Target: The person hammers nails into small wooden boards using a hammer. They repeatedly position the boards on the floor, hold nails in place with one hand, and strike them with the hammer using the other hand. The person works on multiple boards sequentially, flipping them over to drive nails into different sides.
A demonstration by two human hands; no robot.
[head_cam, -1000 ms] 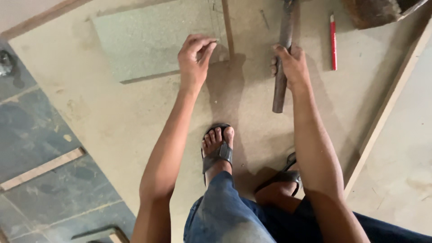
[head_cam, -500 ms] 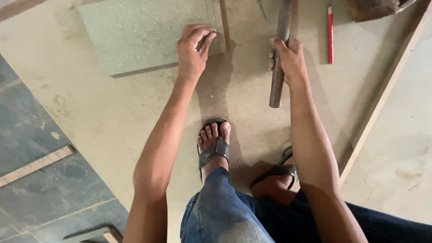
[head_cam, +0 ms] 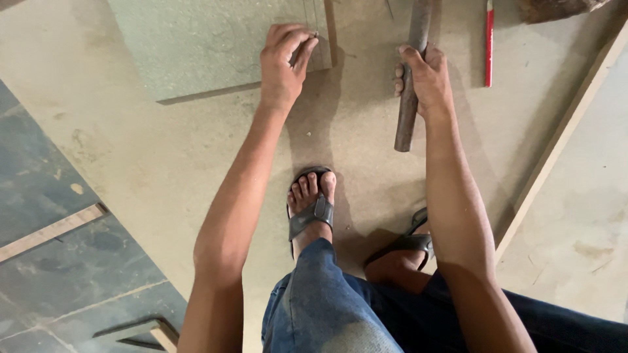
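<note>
My left hand [head_cam: 282, 64] rests on the near right corner of a greenish board [head_cam: 203, 46] that lies on a large pale sheet [head_cam: 163, 157]. Its fingers pinch something thin, perhaps a nail, held upright at the board's edge. My right hand [head_cam: 425, 75] is closed around a dark wooden handle [head_cam: 407, 124] that runs up out of the frame; the tool's head is hidden. A narrow wooden strip [head_cam: 330, 29] lies along the board's right side.
A red pencil [head_cam: 488, 42] lies to the right of my right hand. My sandalled foot [head_cam: 311, 202] stands on the sheet below the hands. A wooden batten [head_cam: 562, 131] edges the sheet on the right. Grey floor tiles [head_cam: 46, 196] and a loose slat [head_cam: 52, 230] lie left.
The view has shifted, so board and hands sit higher in frame. Both hands keep their grips; the left stays on the board's corner, the right on the handle.
</note>
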